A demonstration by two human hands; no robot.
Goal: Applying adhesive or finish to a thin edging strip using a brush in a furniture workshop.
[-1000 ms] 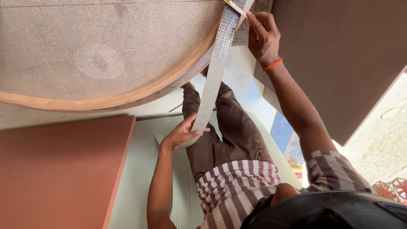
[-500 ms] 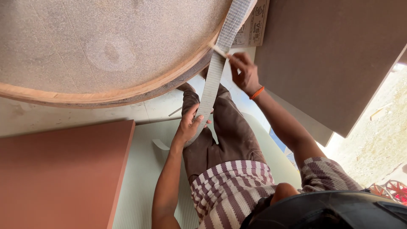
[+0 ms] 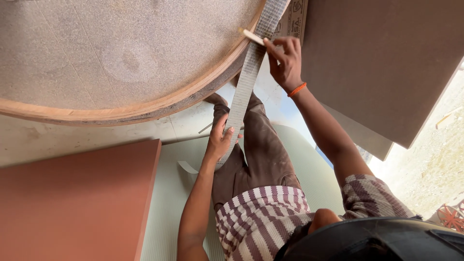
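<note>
- Head view: my left hand (image 3: 220, 142) is closed on the lower end of a grey strip (image 3: 247, 79), I judge to keep it taut.
- My right hand (image 3: 285, 60) pinches a pale stick (image 3: 251, 36) against the strip at the rim of the round board (image 3: 121, 58), seemingly to press it down.
- From there the strip runs down across my lap.
- Around me: a red-brown panel (image 3: 77, 203) on the left, a brown sheet (image 3: 386, 63) on the right, a green mat (image 3: 166, 208) below.
- My knees crowd the space under the strip.
</note>
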